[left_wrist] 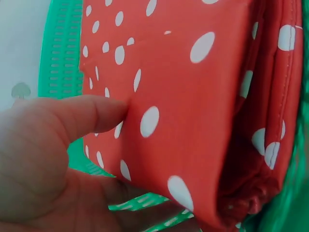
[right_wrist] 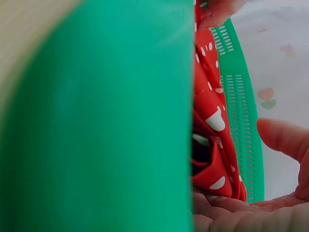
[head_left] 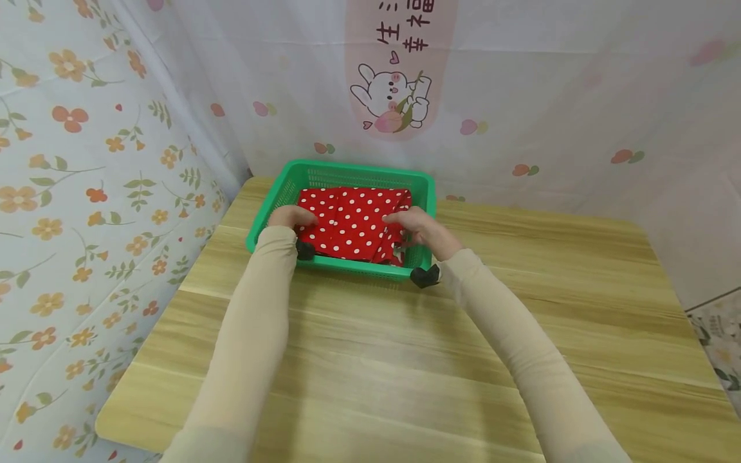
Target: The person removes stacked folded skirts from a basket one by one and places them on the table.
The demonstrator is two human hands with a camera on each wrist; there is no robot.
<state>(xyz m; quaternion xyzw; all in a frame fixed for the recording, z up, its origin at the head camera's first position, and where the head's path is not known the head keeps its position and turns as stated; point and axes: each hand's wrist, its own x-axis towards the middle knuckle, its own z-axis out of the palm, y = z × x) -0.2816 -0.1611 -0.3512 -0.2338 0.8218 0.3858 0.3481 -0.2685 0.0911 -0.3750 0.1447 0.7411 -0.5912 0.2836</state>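
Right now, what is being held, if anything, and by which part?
The red polka-dot cloth, by its left end, in the left hand, thumb on top, fingers beneath. The right hand is at the right end, thumb clear.

Cloth (head_left: 359, 218) in basket (head_left: 365, 168); basket on table (head_left: 370, 360), toward far left, curtain (head_left: 260, 77) behind.

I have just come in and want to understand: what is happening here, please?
A person is handling a folded red cloth with white dots inside a green basket on a table. The left hand grips one end, its thumb on top. The right hand is at the other end, its thumb apart from the cloth.
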